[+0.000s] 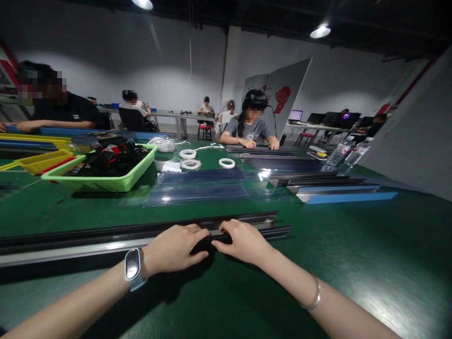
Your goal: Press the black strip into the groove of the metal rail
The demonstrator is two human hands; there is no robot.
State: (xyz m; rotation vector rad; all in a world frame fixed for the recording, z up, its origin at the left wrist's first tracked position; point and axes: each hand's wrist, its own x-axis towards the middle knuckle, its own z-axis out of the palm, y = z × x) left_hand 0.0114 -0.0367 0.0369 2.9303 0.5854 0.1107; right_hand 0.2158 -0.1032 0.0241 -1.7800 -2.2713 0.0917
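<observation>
A long dark channel-shaped profile (106, 235) lies across the green table in front of me, with a pale shiny strip along its left part. On its near edge, my left hand (176, 248) has its fingers curled over the top and its thumb on the near side. Close beside it, my right hand (243, 241) pinches the same edge between bent fingers and thumb. The fingertips almost meet, and only a small gap parts them. The profile's right end projects past my right hand.
Clear plastic strips (201, 190) lie beyond the profile. A green basket (141, 174) of dark items stands at left. White tape rolls (226, 163) sit mid-table. More profiles (346, 194) and bottles (339, 153) are at right. A co-worker (252, 127) sits opposite, another person (63, 106) at left.
</observation>
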